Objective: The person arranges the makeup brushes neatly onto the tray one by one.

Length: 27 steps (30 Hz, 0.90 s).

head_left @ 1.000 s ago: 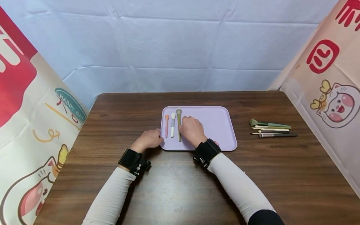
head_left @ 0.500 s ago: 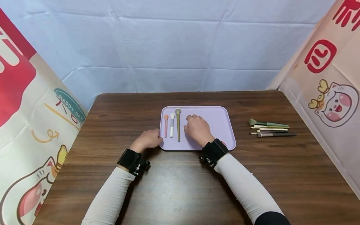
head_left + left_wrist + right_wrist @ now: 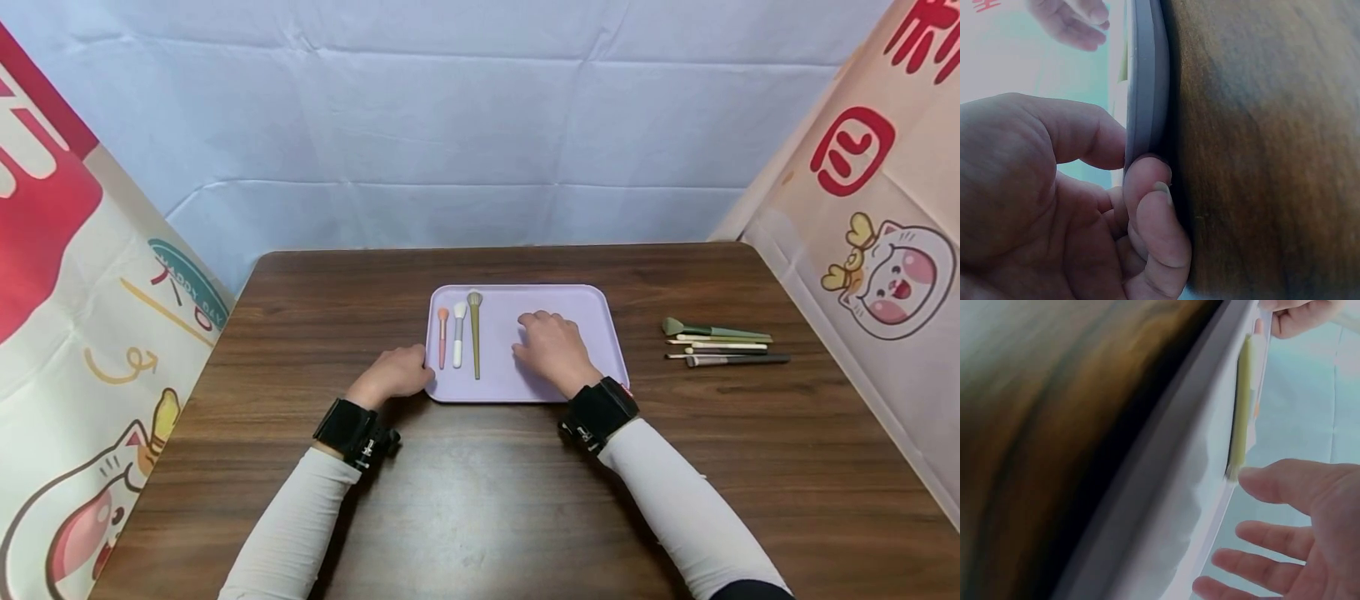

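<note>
The left hand holds the tray at its left edge, with the thumb on top and the fingers curled under the rim. The right hand is over the middle of the tray with its fingers spread wide, holding nothing; it may be touching the tray, but that is hard to tell. On the left part of the tray lie three brushes side by side: pink, white and green. More brushes lie on the table, well to the right of the tray.
</note>
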Motion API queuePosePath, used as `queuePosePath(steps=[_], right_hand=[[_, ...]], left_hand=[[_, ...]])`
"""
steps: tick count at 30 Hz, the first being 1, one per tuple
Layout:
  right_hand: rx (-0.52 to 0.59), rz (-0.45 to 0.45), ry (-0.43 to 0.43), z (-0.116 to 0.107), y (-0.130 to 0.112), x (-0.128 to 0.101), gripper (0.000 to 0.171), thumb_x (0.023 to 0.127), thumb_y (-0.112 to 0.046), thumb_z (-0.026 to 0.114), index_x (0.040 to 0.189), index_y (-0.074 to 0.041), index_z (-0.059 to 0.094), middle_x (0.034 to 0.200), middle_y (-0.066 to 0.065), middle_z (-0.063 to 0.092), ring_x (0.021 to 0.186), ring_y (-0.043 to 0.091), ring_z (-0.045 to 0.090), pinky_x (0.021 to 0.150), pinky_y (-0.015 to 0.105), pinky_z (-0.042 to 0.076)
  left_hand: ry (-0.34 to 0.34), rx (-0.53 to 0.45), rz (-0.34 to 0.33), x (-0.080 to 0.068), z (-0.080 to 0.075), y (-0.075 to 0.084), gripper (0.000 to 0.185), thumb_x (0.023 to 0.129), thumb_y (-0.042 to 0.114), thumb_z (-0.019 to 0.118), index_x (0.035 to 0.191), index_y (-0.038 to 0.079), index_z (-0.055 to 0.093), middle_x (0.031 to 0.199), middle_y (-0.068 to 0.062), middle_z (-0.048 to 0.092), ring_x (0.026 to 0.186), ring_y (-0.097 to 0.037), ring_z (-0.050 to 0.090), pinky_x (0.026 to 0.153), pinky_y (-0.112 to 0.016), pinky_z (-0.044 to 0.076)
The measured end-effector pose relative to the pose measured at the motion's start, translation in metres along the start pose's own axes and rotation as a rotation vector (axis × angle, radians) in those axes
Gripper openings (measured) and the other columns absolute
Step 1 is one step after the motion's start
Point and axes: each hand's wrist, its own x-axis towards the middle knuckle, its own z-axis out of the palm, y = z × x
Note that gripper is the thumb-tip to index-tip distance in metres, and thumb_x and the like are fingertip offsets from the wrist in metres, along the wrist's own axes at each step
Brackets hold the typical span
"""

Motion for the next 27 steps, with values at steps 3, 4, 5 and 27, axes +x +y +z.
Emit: queuePosePath(steps=[3,4,5,27], right_hand=[[0.008,-0.001,-0.001,-0.001,0.009,-0.004,0.048,0.091,-0.027,0.071,0.131,-0.002,0.063,0.126,0.020,0.065,0.114,0.040,0.062,0.096,0.056,0.047],[0.011,0.002,-0.001,-0.002,0.012,-0.006,0.048,0.091,-0.027,0.071,0.132,-0.002,0.063,0.127,0.020,0.065,0.115,0.040,0.061,0.097,0.057,0.046],[0.015,0.005,0.000,-0.003,0.014,-0.007,0.048,0.091,-0.026,0.072,0.132,-0.002,0.063,0.128,0.021,0.065,0.116,0.041,0.061,0.098,0.058,0.045],[0.041,0.028,0.030,-0.014,0.065,-0.028,0.049,0.093,-0.024,0.070,0.134,0.001,0.059,0.136,0.025,0.058,0.128,0.045,0.052,0.107,0.065,0.033]], left_hand=[[0.001,0.000,-0.003,0.000,0.001,0.000,0.026,0.093,0.020,0.053,0.109,0.001,0.061,0.093,-0.010,0.062,0.080,-0.027,0.057,0.074,-0.038,0.047],[0.000,0.000,-0.003,0.000,0.001,-0.001,0.026,0.093,0.020,0.053,0.110,0.001,0.060,0.094,-0.010,0.063,0.081,-0.027,0.057,0.075,-0.038,0.047],[0.000,0.001,-0.002,0.000,0.001,-0.001,0.026,0.093,0.020,0.052,0.110,0.001,0.060,0.094,-0.011,0.063,0.081,-0.027,0.057,0.075,-0.038,0.047],[-0.006,-0.018,-0.002,0.000,0.001,-0.001,0.030,0.095,0.020,0.052,0.116,0.000,0.059,0.096,-0.011,0.062,0.083,-0.027,0.057,0.078,-0.039,0.047]])
